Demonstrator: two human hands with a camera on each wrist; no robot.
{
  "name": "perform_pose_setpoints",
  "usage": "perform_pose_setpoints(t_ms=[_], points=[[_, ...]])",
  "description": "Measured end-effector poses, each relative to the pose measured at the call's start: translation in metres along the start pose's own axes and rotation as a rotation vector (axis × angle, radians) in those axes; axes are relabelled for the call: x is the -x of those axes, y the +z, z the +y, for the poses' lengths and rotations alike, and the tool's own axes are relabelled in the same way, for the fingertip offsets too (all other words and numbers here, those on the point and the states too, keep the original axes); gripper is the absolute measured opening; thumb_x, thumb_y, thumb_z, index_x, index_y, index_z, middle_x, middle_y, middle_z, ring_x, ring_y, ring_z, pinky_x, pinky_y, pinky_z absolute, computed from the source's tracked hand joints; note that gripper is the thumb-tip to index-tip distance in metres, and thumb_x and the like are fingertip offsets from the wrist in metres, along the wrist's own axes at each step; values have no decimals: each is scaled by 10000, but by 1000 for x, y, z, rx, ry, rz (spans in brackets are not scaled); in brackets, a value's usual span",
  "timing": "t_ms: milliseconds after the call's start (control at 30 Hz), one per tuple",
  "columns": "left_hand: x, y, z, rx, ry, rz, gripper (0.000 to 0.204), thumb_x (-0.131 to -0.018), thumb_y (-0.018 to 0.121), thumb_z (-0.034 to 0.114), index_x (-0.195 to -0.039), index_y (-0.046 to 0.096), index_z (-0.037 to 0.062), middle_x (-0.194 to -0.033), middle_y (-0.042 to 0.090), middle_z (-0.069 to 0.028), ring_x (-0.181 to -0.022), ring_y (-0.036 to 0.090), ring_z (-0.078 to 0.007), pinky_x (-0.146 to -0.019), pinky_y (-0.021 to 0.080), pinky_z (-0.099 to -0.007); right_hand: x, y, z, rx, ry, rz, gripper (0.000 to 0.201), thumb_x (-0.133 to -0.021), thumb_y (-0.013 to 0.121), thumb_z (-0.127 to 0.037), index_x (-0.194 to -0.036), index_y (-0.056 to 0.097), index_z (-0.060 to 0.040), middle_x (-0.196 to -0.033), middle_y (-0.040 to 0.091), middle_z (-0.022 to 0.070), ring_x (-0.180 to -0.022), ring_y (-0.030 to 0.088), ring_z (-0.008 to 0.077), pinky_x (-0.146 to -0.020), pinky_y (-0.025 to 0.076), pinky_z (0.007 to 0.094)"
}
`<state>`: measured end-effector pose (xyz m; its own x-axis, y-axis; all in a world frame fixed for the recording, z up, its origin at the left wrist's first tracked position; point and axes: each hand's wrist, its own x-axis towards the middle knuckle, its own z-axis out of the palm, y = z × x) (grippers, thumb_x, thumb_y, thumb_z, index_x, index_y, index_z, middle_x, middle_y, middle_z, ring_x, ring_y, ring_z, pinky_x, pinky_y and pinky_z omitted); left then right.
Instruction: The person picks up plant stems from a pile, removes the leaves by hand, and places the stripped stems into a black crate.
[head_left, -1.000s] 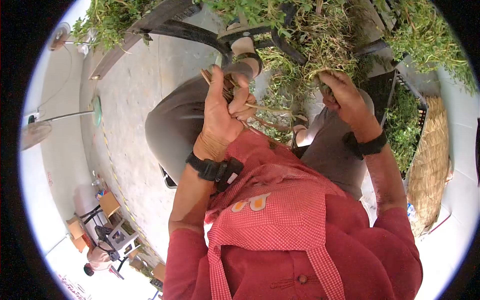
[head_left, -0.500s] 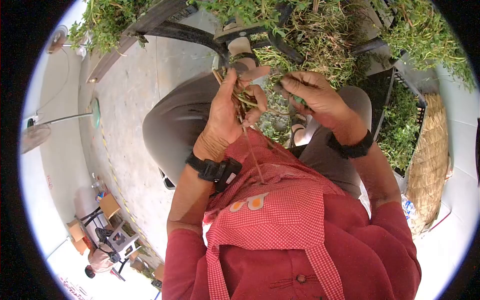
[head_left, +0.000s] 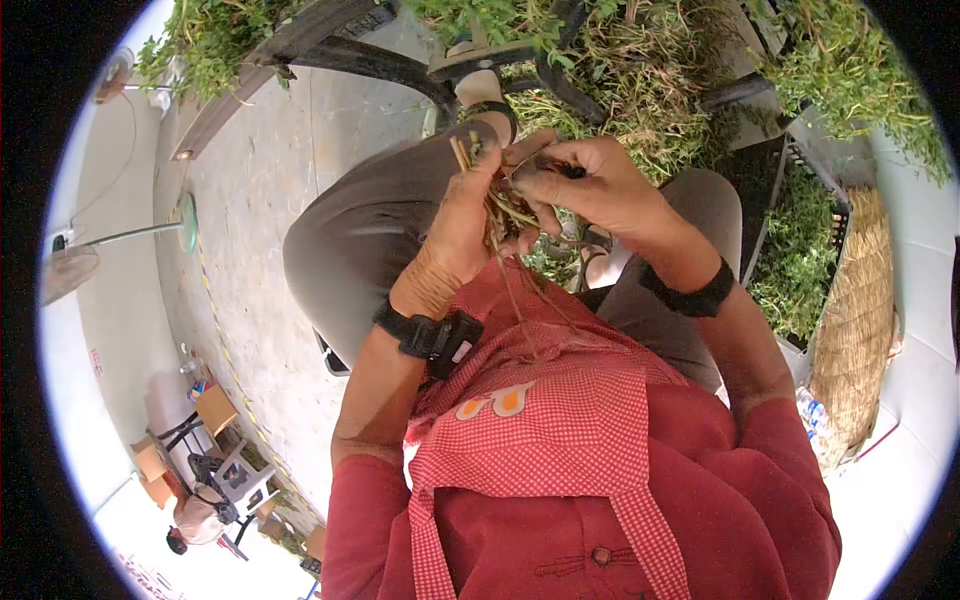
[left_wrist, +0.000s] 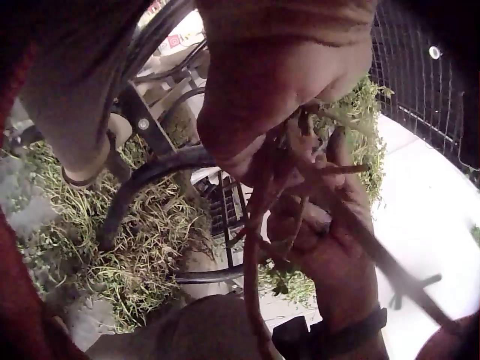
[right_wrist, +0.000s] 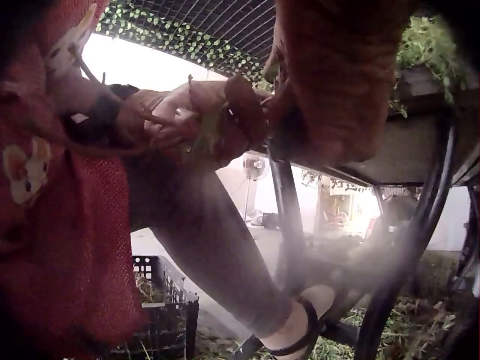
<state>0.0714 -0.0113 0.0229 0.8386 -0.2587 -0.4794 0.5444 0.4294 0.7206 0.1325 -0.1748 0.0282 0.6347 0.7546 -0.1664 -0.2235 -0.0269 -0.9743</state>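
Observation:
My left hand grips a loose bunch of brownish plant stems above my lap, with a few long stems trailing over the red checked apron. Cut ends poke out beyond the left thumb. My right hand meets the bunch from the other side, thumb and forefinger pinching at its stems beside the left fingers. In the left wrist view a thick forked stem slants down from between both hands. The right wrist view shows stems and a curled leaf at the left fingers. What lies inside the right palm is hidden.
Green leafy plants overhang the dark-framed table ahead. Beneath it, a heap of stems covers the floor. A black crate of greens and a straw mat stand at right. Another person is far off at lower left.
My right hand has moved left from beside the plant heap to the bunch, and now pinches at it. The left hand has stayed nearly in place, its long stems now trailing down the apron.

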Motion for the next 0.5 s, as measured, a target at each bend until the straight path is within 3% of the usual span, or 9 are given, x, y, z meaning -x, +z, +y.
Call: perform_pose_setpoints(t_ms=[133,233,300,367,500], points=[[1,3,-3,-62,20,14,600,-926,270,554,-1203,492,71,-687,632,-142,-420,489,-139,-346,297,-204,-4,3,9,95,41,44,245,-836,625,-226,-876,650,14,-604,598,25,-507,530,69,-565,447,212],[2,-3,-3,34,47,-44,566,-933,275,541,-1099,526,62,-627,593,-108,-406,459,-129,-338,278,-207,-3,3,14,-78,32,52,241,-821,625,-204,-896,655,24,-680,626,33,-596,549,62,-599,454,216],[3,-2,-2,95,71,-90,548,-937,274,531,-1052,533,62,-592,565,-87,-400,443,-124,-337,268,-209,-4,2,19,6,-121,167,266,-812,628,-194,-942,652,37,-775,642,31,-684,546,57,-634,456,221],[6,5,2,150,108,16,447,-949,338,448,-1032,527,52,-537,490,-50,-388,394,-104,-339,249,-212,-1,0,18,-8,-108,166,275,-810,628,-190,-964,649,36,-808,641,25,-718,541,55,-650,455,222],[3,0,0,26,66,16,397,-939,358,418,-941,532,61,-532,478,-51,-386,341,-98,-341,247,-213,-1,-6,25,-32,-93,151,278,-811,629,-195,-990,651,17,-830,641,18,-744,542,57,-670,457,219]])
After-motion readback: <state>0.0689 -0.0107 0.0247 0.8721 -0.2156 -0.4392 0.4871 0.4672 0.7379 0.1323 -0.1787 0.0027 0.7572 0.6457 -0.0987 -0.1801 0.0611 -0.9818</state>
